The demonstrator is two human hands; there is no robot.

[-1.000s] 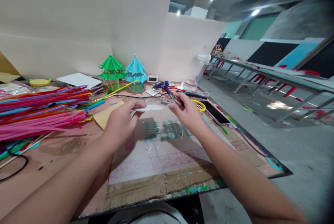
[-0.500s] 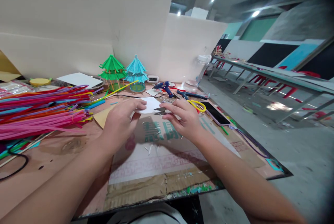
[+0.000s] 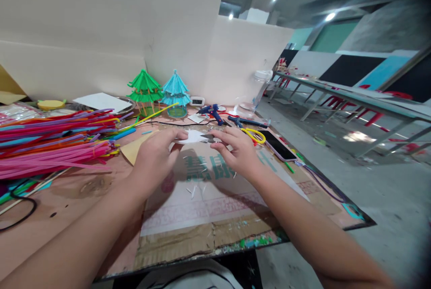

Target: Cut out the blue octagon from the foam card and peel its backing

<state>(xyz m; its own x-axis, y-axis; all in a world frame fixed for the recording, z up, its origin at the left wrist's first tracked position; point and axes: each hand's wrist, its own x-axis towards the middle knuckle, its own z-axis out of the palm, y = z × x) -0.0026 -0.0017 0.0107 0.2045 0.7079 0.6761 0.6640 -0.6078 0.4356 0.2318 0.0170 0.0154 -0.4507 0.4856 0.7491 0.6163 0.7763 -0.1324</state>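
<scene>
My left hand holds a small white paper piece by its left edge, just above the table. My right hand grips small metal scissors whose dark blades point left into the paper's right side. Both hands hover over a flattened cardboard sheet with green printed characters and tiny white paper scraps on it.
A big pile of coloured pipe cleaners lies at left. A green paper pagoda and a blue one stand at the back. A blue glue gun, yellow-handled scissors and a phone lie at right, near the table edge.
My right hand swung the scissors from pointing away to pointing left into the paper. The paper tilted a little. My left hand stayed almost in place.
</scene>
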